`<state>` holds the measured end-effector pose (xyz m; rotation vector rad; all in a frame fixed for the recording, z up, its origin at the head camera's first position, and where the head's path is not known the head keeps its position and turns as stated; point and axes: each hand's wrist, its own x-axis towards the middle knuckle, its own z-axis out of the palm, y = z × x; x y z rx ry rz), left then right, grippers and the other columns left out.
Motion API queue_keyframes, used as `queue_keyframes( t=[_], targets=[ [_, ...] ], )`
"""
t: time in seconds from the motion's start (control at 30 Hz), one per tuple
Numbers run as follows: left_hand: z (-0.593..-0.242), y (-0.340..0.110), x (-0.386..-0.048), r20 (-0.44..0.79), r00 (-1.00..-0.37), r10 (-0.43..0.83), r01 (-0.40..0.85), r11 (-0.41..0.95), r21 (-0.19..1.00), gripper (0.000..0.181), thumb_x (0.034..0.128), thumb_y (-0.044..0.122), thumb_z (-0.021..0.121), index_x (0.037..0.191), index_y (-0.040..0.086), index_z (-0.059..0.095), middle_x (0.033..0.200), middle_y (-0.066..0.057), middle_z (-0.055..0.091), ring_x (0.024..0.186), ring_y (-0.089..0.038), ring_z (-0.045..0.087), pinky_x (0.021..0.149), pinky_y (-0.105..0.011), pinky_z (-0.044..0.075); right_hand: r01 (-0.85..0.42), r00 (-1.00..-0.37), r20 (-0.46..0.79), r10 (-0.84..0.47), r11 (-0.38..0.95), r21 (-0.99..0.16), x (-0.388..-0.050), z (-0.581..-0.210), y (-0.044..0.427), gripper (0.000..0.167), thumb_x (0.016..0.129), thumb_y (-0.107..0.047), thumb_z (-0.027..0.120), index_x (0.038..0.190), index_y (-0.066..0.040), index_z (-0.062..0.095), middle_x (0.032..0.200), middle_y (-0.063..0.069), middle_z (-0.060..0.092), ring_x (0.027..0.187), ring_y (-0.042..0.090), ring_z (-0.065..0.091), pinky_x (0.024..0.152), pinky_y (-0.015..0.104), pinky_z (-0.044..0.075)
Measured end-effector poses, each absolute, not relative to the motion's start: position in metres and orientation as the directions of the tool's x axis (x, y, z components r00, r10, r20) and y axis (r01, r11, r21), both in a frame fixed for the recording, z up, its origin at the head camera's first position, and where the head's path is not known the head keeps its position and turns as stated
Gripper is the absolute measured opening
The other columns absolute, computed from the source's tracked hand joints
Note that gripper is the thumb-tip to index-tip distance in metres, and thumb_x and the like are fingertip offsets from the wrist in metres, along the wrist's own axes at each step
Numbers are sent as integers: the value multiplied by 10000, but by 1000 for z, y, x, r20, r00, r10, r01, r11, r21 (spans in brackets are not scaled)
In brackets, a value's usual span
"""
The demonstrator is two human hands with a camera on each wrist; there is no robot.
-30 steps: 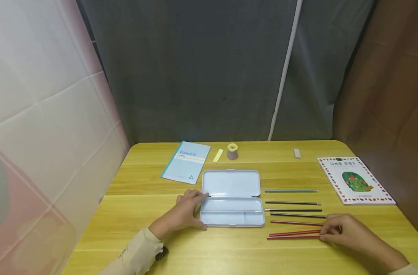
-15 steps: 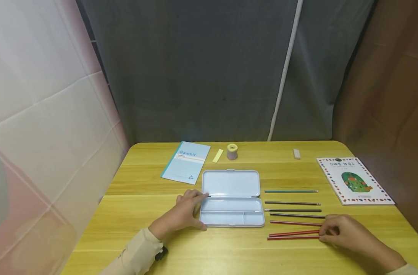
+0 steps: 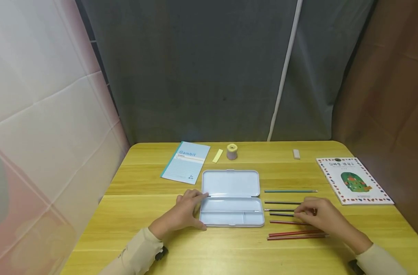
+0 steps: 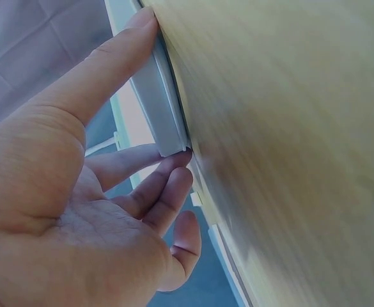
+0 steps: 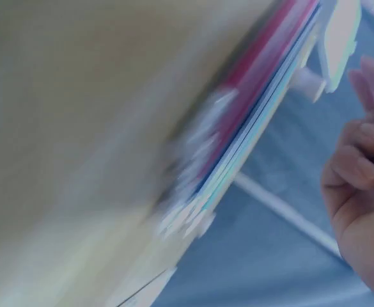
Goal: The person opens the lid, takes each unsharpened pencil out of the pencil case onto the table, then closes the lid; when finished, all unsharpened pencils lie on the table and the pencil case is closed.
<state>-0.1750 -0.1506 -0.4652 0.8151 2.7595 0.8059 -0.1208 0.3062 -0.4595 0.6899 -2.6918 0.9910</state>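
Observation:
A white pencil case (image 3: 231, 184) lies unfolded, with a divided lower tray. My left hand (image 3: 181, 210) holds its left side, thumb at the near corner and index finger by the hinge. In the left wrist view the thumb and fingers span the case's edge (image 4: 158, 96). My right hand (image 3: 320, 215) hovers over the pencil row with loosely bent fingers and nothing visible in its grasp. Beneath it are dark pencils (image 3: 281, 203) and a red pencil (image 3: 284, 222). Two more red pencils (image 3: 288, 238) lie nearer me. A green pencil (image 3: 289, 191) is farthest back.
A blue notebook (image 3: 186, 162) is at the back left. Beside it are a yellow strip (image 3: 217, 156) and a small yellow-topped, purple-sided object (image 3: 232, 152). A white eraser (image 3: 296, 154) sits back right, near a picture book (image 3: 354, 181). Curtains surround the table (image 3: 147, 152).
My right hand has left the right ends of the red pencils and moved left and away from me, over the dark pencils. My left hand stays on the pencil case.

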Motion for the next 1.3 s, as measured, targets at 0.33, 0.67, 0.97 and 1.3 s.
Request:
queue_keyframes(
  t=[0.33, 0.67, 0.97, 1.3],
  targets=[
    [-466, -151, -175, 7, -842, 539, 459, 711, 533, 1050, 650, 290, 1031, 1527, -18, 543, 1388, -149, 610, 1274, -298, 475, 882, -371, 276, -454, -880, 165, -445, 687, -568, -159, -444, 230, 50, 916, -159, 836, 940, -116, 828, 688, -131, 499, 619, -25, 414, 599, 213, 405],
    [-469, -149, -176, 6, -835, 550, 470, 708, 527, 1060, 648, 319, 1030, 1534, -2, 542, 1391, -134, 613, 1268, -282, 476, 881, -363, 274, -448, -864, 11, -503, 759, -473, -178, -453, 200, 230, 854, -199, 895, 1036, -66, 848, 761, -98, 573, 690, 29, 470, 622, 207, 424],
    [-468, -150, -177, 10, -836, 548, 472, 711, 521, 1059, 646, 310, 1033, 1531, -7, 544, 1389, -146, 611, 1270, -291, 473, 873, -370, 276, -497, -835, 21, -550, 735, -461, -177, -453, 194, 71, 836, -153, 897, 883, -115, 861, 803, -93, 728, 685, -3, 493, 628, 203, 451],
    [-468, -151, -176, 16, -836, 548, 475, 710, 520, 1054, 643, 307, 1032, 1525, -10, 549, 1385, -146, 616, 1264, -284, 472, 869, -363, 273, -486, -837, 28, -546, 720, -496, -178, -456, 192, 108, 834, -129, 896, 796, -149, 797, 747, -108, 624, 693, -3, 485, 631, 199, 452]
  ],
)
